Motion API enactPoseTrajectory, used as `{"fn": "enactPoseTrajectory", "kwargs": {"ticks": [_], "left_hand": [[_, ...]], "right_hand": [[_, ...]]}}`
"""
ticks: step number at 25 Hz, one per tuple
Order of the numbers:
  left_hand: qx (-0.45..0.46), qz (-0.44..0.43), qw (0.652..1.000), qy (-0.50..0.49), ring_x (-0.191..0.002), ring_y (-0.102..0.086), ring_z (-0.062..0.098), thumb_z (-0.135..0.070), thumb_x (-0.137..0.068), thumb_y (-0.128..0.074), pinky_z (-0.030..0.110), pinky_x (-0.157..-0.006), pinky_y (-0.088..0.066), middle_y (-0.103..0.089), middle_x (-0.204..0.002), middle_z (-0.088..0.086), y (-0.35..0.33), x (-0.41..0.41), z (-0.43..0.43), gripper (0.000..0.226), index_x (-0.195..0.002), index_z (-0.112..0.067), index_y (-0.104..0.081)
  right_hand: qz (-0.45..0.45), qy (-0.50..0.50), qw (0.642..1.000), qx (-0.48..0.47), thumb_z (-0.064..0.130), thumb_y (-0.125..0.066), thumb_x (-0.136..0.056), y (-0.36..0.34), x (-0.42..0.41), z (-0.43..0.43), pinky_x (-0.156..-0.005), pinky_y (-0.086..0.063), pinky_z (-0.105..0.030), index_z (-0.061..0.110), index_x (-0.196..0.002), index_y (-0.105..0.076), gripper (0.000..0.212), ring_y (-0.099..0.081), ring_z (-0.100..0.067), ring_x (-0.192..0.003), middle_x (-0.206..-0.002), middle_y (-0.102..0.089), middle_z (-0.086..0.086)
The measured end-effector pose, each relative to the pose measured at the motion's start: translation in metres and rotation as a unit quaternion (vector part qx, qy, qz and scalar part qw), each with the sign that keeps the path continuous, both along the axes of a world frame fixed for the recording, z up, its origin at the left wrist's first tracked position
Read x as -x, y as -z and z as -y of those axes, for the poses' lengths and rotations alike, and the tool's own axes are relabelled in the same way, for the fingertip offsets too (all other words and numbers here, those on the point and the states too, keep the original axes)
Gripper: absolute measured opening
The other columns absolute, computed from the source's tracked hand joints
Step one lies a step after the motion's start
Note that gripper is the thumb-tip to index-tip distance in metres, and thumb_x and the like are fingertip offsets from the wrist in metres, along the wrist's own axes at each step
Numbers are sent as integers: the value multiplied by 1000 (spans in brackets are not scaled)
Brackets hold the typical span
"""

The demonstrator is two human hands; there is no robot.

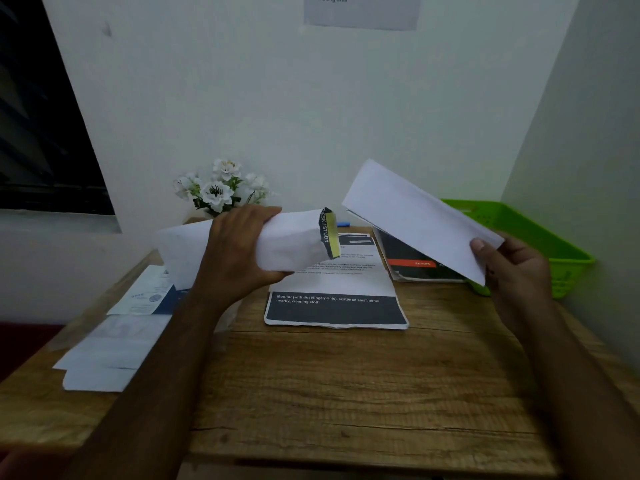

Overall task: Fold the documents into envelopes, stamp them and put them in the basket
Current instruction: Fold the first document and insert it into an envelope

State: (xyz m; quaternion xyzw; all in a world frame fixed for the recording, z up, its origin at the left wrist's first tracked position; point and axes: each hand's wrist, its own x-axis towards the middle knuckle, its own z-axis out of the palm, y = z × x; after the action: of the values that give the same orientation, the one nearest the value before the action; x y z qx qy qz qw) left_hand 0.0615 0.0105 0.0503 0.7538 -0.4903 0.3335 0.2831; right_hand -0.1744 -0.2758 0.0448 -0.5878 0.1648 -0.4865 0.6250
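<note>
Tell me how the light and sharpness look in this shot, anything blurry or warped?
Head view: dim, flat light, no glare; the wide lens tilts the dark window and wall corner at the sides; loose papers at the left edge of the table are blurred, while the printed sheet at centre reads clearly; the folded document in the left hand looks slightly soft.

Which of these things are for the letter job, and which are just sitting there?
For the job: folded paper in left hand, envelope in right hand, printed sheets, green basket.
Just lying about: flowers, book, wall notice.
</note>
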Motion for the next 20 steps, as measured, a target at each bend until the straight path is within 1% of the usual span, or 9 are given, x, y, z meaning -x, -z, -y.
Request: {"fn": "enactPoseTrajectory", "kwargs": {"ticks": [2, 5, 8, 10, 13, 15, 18, 20], "left_hand": [[-4, 0, 1000, -4, -110, -52, 27, -53, -58, -75, 40, -95, -34, -58, -119, 8, 1, 1, 1, 81, -123, -11, -53], [-8, 2, 1000, -13, -110, -52, 26, -54, -58, -75, 38, -94, -33, -58, -119, 7, 1, 2, 2, 81, -124, -12, -52], [-12, -1, 1000, -22, -110, -52, 27, -55, -57, -75, 38, -94, -32, -58, -119, 7, 1, 1, 1, 83, -125, -13, -52], [-19, 1, 999, -31, -110, -51, 27, -55, -56, -75, 38, -95, -31, -57, -119, 7, 2, 1, 2, 85, -126, -13, -52], [-31, 0, 999, -37, -111, -50, 28, -55, -54, -75, 40, -95, -30, -56, -120, 7, 3, 1, 2, 88, -128, -14, -50], [-35, -3, 999, -41, -112, -50, 28, -55, -54, -74, 41, -95, -29, -55, -122, 7, 3, 2, 2, 89, -128, -14, -49], [-40, -3, 998, -41, -113, -48, 28, -55, -54, -75, 42, -96, -29, -54, -122, 7, 2, 3, 2, 90, -130, -14, -48], [-51, 5, 998, -44, -115, -47, 28, -53, -53, -78, 43, -98, -27, -53, -123, 8, 2, 3, 2, 92, -131, -14, -47]], "right_hand": [[-4, 2, 1000, 4, 13, -72, -80, 1, -1, -1, -53, -53, -17, 20, -90, -68, 13, -68, -1, -68, -89, -70, 4], [-22, 8, 999, 28, 5, -70, -83, 3, -2, 0, -53, -53, -17, 20, -90, -69, 17, -69, -1, -68, -80, -75, 10], [-35, 7, 998, 60, 7, -72, -81, 4, -1, -2, -53, -54, -18, 24, -85, -75, 18, -69, -2, -68, -79, -76, 13], [-39, -1, 995, 88, 11, -74, -78, 3, 0, -5, -55, -54, -18, 33, -83, -78, 23, -69, -1, -70, -81, -76, 14], [-54, 1, 991, 124, 17, -75, -76, 3, 0, -7, -56, -54, -18, 41, -85, -77, 26, -65, -5, -67, -79, -75, 15], [-60, 10, 989, 131, 15, -75, -77, 3, 0, -7, -56, -52, -19, 42, -85, -77, 28, -60, -8, -66, -74, -74, 14], [-65, 10, 985, 161, 7, -72, -82, 2, 0, -9, -54, -51, -15, 43, -85, -76, 37, -63, 2, -63, -76, -74, 18], [-65, 8, 980, 186, 4, -71, -82, 1, 1, -10, -59, -51, -13, 42, -87, -76, 39, -65, 4, -70, -83, -74, 20]]}}
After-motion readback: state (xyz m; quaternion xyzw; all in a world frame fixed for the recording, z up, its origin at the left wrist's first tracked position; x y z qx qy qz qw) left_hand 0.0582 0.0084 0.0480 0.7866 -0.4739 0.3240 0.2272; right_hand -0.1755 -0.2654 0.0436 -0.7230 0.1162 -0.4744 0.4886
